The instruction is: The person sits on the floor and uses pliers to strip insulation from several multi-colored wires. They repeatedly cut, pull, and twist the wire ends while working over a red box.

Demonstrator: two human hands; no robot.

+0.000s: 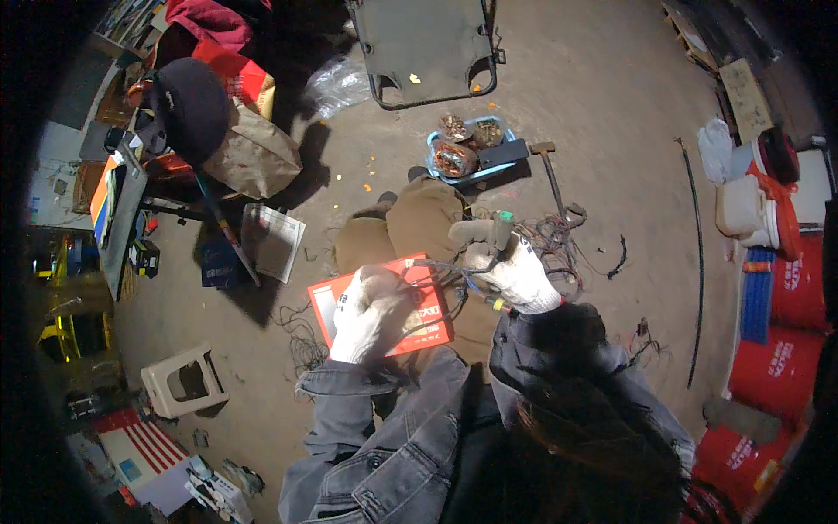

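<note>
On my lap lies a flat red box. Over it my left hand, in a white glove, is closed on dark cable, with its fingertips hidden. To the right, my right hand, gloved with greyish fingers, grips dark cable and a small green-tipped piece that I cannot make out fully. A yellow-banded bit shows just below that hand. Tangled wires lie on the floor to the right, and more to the left.
Ahead are a blue tray with bags of small parts and a dark rectangular object, a hammer-like tool and a folding frame. Left are cluttered bags, papers and a plastic stool. Right are a long rod and red sacks.
</note>
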